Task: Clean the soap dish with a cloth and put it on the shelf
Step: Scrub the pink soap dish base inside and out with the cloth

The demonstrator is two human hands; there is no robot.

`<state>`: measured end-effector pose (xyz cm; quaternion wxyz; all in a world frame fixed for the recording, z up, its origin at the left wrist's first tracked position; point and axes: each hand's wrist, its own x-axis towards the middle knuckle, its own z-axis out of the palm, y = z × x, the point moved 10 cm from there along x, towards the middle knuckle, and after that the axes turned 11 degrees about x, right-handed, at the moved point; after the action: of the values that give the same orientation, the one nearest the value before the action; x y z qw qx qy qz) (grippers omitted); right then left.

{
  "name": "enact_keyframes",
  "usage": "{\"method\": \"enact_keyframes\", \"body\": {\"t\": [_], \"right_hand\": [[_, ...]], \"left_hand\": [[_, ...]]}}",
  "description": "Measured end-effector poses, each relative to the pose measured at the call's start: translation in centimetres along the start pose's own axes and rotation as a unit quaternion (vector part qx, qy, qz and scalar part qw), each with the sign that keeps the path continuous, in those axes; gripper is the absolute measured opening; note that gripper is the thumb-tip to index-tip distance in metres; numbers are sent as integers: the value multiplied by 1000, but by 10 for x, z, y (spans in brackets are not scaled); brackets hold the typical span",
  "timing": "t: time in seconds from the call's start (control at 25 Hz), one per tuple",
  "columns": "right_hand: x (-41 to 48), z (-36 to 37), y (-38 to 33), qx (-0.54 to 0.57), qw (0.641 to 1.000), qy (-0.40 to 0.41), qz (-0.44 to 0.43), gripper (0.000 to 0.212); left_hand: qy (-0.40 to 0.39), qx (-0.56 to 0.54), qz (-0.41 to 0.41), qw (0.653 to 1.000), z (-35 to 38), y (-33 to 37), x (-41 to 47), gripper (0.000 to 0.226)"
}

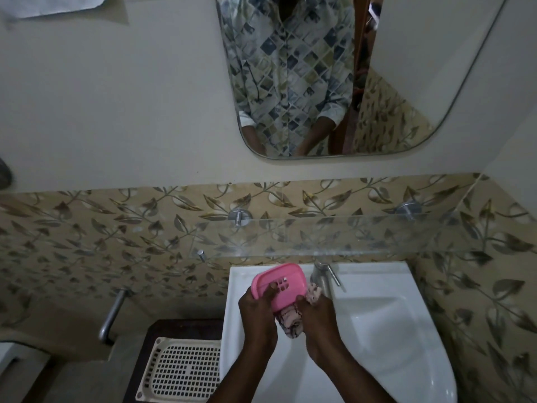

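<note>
A pink plastic soap dish (pixel 286 282) with slots in its middle is held tilted over the left part of the white sink (pixel 377 330). My left hand (pixel 257 314) grips its lower left edge, thumb on top. My right hand (pixel 316 318) holds a pink-and-white patterned cloth (pixel 290 322) bunched under and beside the dish, touching it. A clear glass shelf (pixel 334 237) runs along the tiled wall just above the sink, with nothing on it.
A chrome tap (pixel 322 274) stands behind the dish at the sink's back. A cream slotted basket (pixel 181 370) sits on a dark surface left of the sink. A metal pipe (pixel 112 315) juts from the wall. A mirror (pixel 334 74) hangs above.
</note>
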<state>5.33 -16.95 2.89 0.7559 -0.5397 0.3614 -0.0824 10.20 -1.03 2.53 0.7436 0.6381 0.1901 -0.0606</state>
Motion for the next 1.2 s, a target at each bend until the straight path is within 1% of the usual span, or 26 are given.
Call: {"method": "enact_keyframes", "body": {"t": [0.12, 0.24, 0.36, 0.44, 0.52, 0.56, 0.64, 0.72, 0.76, 0.8, 0.84, 0.88, 0.92, 0.96, 1.0, 1.04, 1.08, 1.12, 1.16, 1.2], "right_hand": [[2, -3, 3, 79, 996, 12, 26, 17], [-1, 3, 2, 150, 986, -4, 72, 13], [-5, 6, 5, 178, 978, -26, 110, 14], [-3, 8, 6, 205, 968, -43, 136, 18], [6, 0, 10, 241, 960, -10, 142, 22], [9, -4, 11, 240, 962, 4, 128, 19], [5, 0, 13, 213, 970, -5, 120, 12], [6, 1, 24, 224, 964, 6, 146, 15], [11, -6, 24, 221, 965, 22, 141, 16], [18, -14, 15, 192, 974, 29, 115, 16], [26, -20, 1, 127, 989, 18, 70, 13], [30, -22, -14, 35, 999, -9, 5, 13], [24, -14, -32, -55, 994, -57, -74, 21], [10, 4, -48, -144, 968, -135, -154, 28], [-6, 21, -53, -231, 926, -198, -222, 34], [-17, 32, -50, -291, 880, -244, -286, 43], [-21, 36, -46, -317, 846, -270, -332, 51], [-20, 35, -47, -313, 841, -273, -347, 51], [-12, 28, -45, -311, 850, -258, -339, 48], [-9, 21, -51, -320, 853, -225, -345, 46]], "left_hand": [[18, 55, 43, 997, 1, 1, -9, 20], [34, 60, 60, 996, 2, 2, -14, 15], [24, 47, 41, 998, 6, 0, -14, 9], [12, 61, 29, 998, 7, -1, -10, 6], [4, 92, 47, 995, 7, -1, -11, 11], [12, 101, 53, 993, 5, -1, -14, 14], [41, 110, 51, 992, 2, -1, -18, 16], [41, 114, 47, 992, 5, -5, -20, 14], [34, 115, 45, 992, 7, -7, -21, 13], [23, 124, 44, 991, 9, -7, -22, 14], [6, 136, 44, 990, 11, -6, -21, 15], [-22, 161, 46, 986, 14, -6, -19, 17], [-55, 197, 56, 977, 18, -6, -15, 20], [-88, 232, 70, 966, 21, -5, -13, 21], [-117, 256, 81, 956, 26, -3, -12, 21], [-139, 260, 86, 952, 30, -2, -13, 21], [-146, 258, 88, 951, 33, -1, -12, 22], [-138, 257, 91, 952, 32, 0, -11, 23], [-119, 262, 96, 953, 29, 2, -10, 23], [-99, 262, 99, 955, 25, 5, -9, 22]]}}
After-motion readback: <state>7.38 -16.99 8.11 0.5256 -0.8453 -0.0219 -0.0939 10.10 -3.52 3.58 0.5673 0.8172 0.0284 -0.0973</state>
